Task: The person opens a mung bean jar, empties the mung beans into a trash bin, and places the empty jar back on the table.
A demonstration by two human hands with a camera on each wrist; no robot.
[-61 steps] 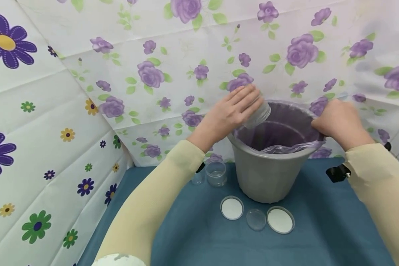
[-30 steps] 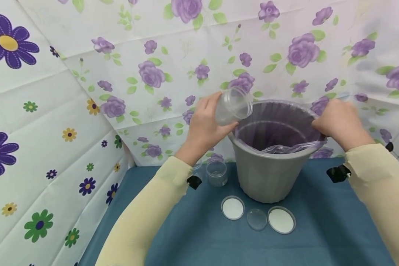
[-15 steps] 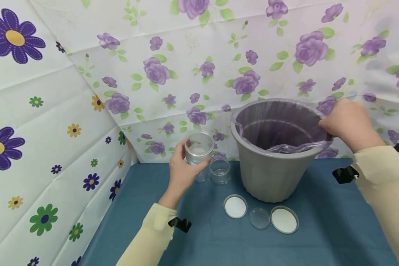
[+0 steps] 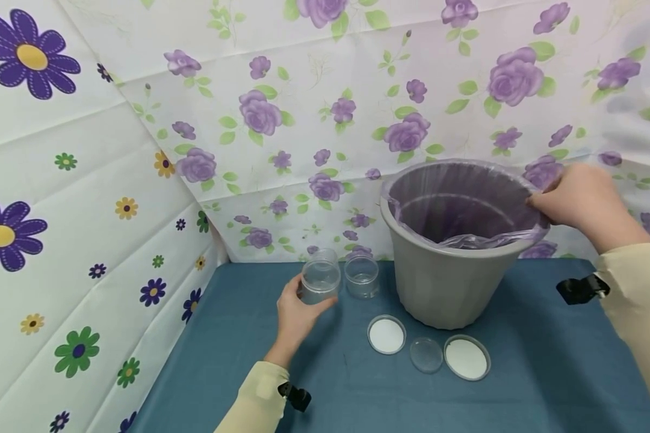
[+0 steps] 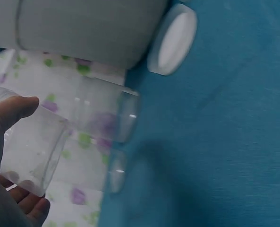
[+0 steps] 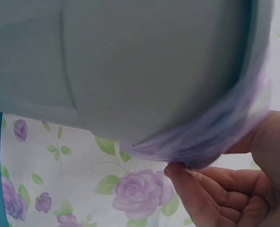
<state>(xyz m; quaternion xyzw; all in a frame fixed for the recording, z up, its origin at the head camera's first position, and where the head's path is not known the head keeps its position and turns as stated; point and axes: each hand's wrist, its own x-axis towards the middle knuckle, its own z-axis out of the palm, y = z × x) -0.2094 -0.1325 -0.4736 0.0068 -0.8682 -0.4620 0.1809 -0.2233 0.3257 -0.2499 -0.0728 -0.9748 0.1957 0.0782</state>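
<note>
My left hand holds a clear plastic jar round its side, thumb on the right and fingers on the left. In the left wrist view the jar is off the table, near two other clear jars. One of these jars stands to its right; the other is partly hidden behind it. My right hand grips the right rim of a grey trash bin. A thin purple bag lines the bin, and in the right wrist view its overhanging edge meets my fingers.
In front of the bin lie a white-lined lid, a small clear lid and another white-lined lid. The blue tablecloth meets a flowered sheet behind and another sheet at the left.
My left hand has turned the jar from tipped over the bin to upright and carried it left and down beside the other jars. My right hand stays at the rim.
</note>
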